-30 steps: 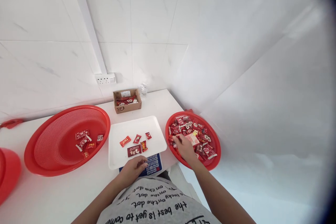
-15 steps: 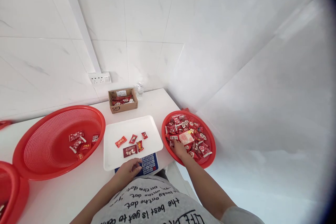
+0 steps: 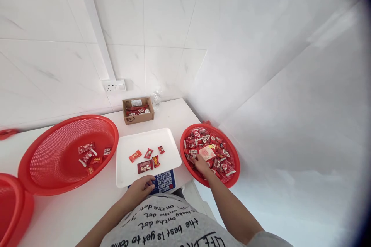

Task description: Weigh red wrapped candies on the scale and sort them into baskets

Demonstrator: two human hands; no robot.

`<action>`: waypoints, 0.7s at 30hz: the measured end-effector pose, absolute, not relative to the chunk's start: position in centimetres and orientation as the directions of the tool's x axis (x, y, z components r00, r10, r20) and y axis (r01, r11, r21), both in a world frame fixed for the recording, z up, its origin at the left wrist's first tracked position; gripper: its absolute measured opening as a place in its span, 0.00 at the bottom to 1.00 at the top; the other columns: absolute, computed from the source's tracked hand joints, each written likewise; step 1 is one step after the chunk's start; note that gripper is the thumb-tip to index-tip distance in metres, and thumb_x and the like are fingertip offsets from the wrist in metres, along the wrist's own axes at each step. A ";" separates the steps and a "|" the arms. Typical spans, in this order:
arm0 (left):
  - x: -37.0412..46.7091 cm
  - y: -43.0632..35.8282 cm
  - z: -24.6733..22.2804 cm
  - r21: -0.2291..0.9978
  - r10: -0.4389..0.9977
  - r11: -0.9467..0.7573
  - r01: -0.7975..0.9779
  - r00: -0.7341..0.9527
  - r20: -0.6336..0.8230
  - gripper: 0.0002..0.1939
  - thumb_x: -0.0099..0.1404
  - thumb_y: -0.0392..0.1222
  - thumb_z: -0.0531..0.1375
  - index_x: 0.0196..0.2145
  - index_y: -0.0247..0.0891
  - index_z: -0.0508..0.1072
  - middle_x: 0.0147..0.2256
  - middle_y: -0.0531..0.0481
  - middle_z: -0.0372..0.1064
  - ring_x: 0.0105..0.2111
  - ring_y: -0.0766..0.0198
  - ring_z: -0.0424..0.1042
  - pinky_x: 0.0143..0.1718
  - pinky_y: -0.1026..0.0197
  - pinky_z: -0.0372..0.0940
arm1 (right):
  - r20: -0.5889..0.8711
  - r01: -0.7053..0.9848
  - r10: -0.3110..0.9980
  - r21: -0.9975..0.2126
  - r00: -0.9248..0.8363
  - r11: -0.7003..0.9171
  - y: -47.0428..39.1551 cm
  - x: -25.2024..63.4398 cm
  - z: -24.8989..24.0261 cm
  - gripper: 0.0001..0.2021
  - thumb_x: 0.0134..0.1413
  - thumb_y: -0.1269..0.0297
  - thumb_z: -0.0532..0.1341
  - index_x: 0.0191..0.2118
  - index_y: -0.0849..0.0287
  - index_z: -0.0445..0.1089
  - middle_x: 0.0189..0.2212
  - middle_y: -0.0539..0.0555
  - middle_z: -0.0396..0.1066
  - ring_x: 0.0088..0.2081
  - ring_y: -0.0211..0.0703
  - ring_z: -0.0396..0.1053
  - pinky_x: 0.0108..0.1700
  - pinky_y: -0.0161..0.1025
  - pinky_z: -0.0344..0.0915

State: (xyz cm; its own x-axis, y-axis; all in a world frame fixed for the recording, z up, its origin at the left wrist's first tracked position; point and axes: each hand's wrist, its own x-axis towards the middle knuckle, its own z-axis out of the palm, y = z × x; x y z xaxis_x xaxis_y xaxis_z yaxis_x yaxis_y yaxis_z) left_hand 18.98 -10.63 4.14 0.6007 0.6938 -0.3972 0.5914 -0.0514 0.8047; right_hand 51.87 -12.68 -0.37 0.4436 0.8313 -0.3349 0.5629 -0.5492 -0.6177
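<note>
My left hand (image 3: 141, 188) rests at the front edge of a white tray (image 3: 124, 142), beside the blue keypad (image 3: 164, 182) of a scale. Its fingers are loosely bent, the thumb stands apart, and nothing is in it. On the tray lie several red wrapped candies, among them a larger dark red packet (image 3: 145, 166). My right hand (image 3: 201, 163) reaches into the red basket (image 3: 236, 162) of wrapped candies on the right. Its fingertips close on a red candy packet (image 3: 191, 157) at the basket's left side; the fingers partly cover it.
A large red basket (image 3: 43, 162) with several candies stands left of the tray. Another red basket (image 3: 24, 208) is cut off at the lower left. Behind the tray are a cardboard box (image 3: 139, 117) of red packets and a clear plastic bottle (image 3: 157, 100), near the wall.
The view has shifted slightly, so things sit a little further right. My right hand has moved only slightly among the candies. My left hand stays by the keypad.
</note>
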 end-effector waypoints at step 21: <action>18.3 -10.9 6.5 0.777 0.837 -0.161 0.608 0.502 -0.219 0.16 0.63 0.46 0.49 0.46 0.41 0.69 0.42 0.47 0.70 0.41 0.59 0.68 0.44 0.57 0.62 | -0.110 0.522 0.986 -0.838 0.123 -0.159 -9.3 43.2 7.8 0.21 0.52 0.61 0.53 0.52 0.60 0.63 0.45 0.59 0.69 0.43 0.44 0.68 0.47 0.44 0.63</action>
